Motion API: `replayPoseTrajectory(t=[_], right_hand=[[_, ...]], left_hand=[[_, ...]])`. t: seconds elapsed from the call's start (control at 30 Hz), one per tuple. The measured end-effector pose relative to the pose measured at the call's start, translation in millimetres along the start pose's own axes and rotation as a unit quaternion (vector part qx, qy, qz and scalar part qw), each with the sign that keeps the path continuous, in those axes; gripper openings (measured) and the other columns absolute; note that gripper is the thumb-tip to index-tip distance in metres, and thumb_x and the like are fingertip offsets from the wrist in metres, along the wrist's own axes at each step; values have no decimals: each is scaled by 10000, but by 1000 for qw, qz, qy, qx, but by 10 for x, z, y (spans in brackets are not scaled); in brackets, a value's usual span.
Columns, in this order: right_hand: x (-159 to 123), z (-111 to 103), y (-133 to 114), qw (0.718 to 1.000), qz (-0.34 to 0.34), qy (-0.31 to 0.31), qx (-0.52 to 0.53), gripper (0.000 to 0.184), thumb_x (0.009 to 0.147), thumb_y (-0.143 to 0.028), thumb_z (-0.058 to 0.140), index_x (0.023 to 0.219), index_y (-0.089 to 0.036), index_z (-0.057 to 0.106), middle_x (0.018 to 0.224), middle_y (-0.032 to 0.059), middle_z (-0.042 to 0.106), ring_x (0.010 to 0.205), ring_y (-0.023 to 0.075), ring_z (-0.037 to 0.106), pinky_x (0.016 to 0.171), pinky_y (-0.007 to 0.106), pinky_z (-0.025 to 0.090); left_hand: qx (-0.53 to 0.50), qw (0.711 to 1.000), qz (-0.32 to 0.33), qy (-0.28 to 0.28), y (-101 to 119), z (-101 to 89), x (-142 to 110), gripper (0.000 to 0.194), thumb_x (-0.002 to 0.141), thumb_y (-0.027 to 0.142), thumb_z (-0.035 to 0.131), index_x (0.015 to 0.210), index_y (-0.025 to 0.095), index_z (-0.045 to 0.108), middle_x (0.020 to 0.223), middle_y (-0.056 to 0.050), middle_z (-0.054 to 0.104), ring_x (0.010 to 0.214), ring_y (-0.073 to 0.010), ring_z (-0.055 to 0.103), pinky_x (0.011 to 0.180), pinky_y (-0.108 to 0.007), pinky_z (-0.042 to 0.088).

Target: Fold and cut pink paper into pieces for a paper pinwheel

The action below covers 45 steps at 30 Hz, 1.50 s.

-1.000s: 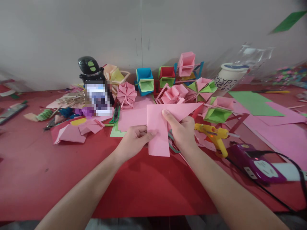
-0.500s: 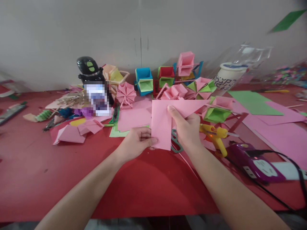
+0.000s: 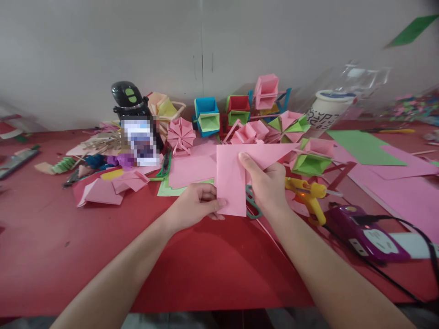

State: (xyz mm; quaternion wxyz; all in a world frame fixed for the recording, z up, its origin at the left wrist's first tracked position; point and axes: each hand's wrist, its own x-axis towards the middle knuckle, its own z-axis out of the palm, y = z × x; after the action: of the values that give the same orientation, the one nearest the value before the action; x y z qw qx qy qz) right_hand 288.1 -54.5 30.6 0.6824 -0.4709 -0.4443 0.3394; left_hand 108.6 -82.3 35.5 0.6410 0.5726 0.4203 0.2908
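A folded pink sheet of paper (image 3: pixel 230 183) is held up over the red table, with a straight strip on its left and a pointed flap reaching right. My left hand (image 3: pixel 196 204) pinches its lower left corner between thumb and fingers. Higher up, my right hand (image 3: pixel 265 180) grips the paper with the thumb flat on its front; the other fingers are mostly hidden behind it. Partly covered by the paper and right hand, a pair of scissors (image 3: pixel 253 205) with grey-green handles lies beneath.
Folded paper boxes (image 3: pixel 207 116) stand along the wall. A yellow glue gun (image 3: pixel 308 196) and a purple power strip (image 3: pixel 365 233) with black cables lie right. Pink paper scraps (image 3: pixel 101 192) and a phone (image 3: pixel 140 141) against a black holder are left. A white cup (image 3: pixel 325 112) stands back right.
The paper has tilted very slightly, its lower edge now a little lower. Both hands keep their hold, and the left fingertips show a bit more below the paper.
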Motion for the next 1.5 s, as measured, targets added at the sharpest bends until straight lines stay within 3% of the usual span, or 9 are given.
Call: replayPoseTrajectory(t=[0.17, 0.3, 0.53, 0.8, 1.13, 1.33, 1.5], right_hand=[[-52, 35, -31, 999, 6, -22, -23, 285, 757, -435, 794, 693, -172, 704, 675, 17, 668, 623, 159, 623, 576, 276, 522], [-78, 40, -48, 999, -1, -27, -33, 305, 759, -437, 789, 649, -174, 681, 633, 5, 640, 597, 152, 603, 555, 266, 504], [-79, 41, -32, 998, 1, -37, -45, 319, 760, -446, 780, 633, -176, 668, 645, 7, 643, 612, 154, 603, 558, 262, 500], [-142, 76, 14, 997, 13, -76, -20, 300, 735, -387, 803, 608, -170, 639, 635, -6, 609, 602, 139, 568, 573, 263, 481], [-149, 75, -29, 994, 23, -106, -28, 350, 741, -392, 799, 568, -168, 593, 585, -19, 552, 567, 119, 516, 560, 254, 459], [-146, 66, -6, 992, 9, -120, -46, 411, 751, -399, 791, 538, -169, 525, 561, -27, 498, 549, 109, 476, 519, 243, 410], [-147, 61, 35, 991, 15, -126, -50, 379, 760, -428, 783, 574, -166, 581, 582, -12, 536, 566, 128, 517, 542, 262, 457]], left_hand=[[17, 995, 80, 53, -3, -24, 13, 261, 819, 405, 745, 766, 159, 678, 793, -36, 711, 746, -161, 672, 681, -265, 544], [5, 994, 74, 75, -42, -52, 28, 250, 780, 391, 780, 727, 167, 684, 789, -36, 731, 728, -169, 675, 658, -270, 536], [10, 996, 68, 58, -7, -57, 20, 283, 819, 444, 733, 833, 163, 709, 824, -50, 731, 737, -173, 675, 670, -279, 538], [-28, 986, 77, 145, 61, -81, -1, 260, 786, 387, 776, 790, 139, 695, 721, -12, 669, 654, -123, 617, 656, -252, 552], [-45, 986, 75, 142, 61, -100, 0, 285, 786, 389, 774, 741, 135, 654, 686, 3, 621, 648, -112, 597, 654, -239, 543], [-38, 981, 86, 167, 25, -119, 27, 332, 756, 377, 799, 659, 139, 588, 589, 30, 552, 564, -86, 531, 564, -206, 490], [-54, 983, 86, 153, 22, -131, 36, 296, 756, 383, 796, 727, 134, 638, 643, 10, 593, 587, -96, 551, 574, -215, 487]])
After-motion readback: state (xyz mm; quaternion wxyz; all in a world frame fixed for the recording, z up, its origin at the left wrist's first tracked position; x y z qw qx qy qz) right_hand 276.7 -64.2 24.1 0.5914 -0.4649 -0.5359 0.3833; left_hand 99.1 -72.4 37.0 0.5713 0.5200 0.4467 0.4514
